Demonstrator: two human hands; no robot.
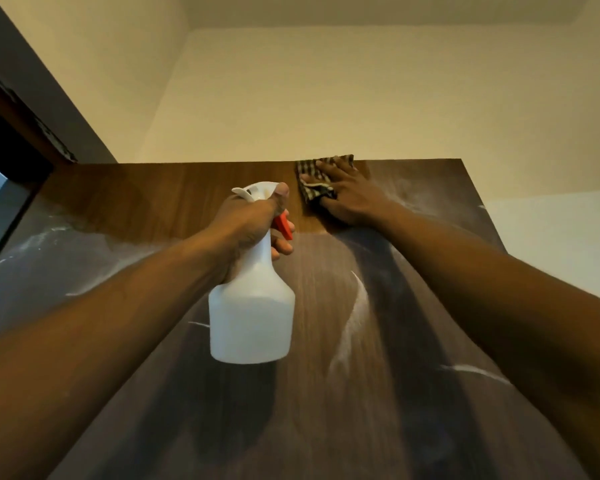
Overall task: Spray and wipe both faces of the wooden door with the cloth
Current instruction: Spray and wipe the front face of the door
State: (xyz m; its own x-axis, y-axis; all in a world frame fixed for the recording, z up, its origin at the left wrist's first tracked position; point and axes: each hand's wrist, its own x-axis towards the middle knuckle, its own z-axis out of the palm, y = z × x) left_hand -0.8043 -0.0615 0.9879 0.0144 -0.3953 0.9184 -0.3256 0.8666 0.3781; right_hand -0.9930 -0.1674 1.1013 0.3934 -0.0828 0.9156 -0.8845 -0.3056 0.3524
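The dark wooden door (160,202) fills the lower view, seen from below up to its top edge. Whitish streaks and haze lie on its face at the left, middle and right. My left hand (253,223) grips the neck of a white spray bottle (252,317) with an orange trigger (284,226), fingers curled round the trigger, held just in front of the door. My right hand (347,195) lies flat, fingers spread, pressing a checked cloth (309,174) against the door right at its top edge.
Cream wall (326,98) and ceiling rise above the door's top edge. The dark door frame with a hinge (52,136) runs diagonally at the upper left, beside a dark opening. A paler wall (551,230) lies to the right of the door.
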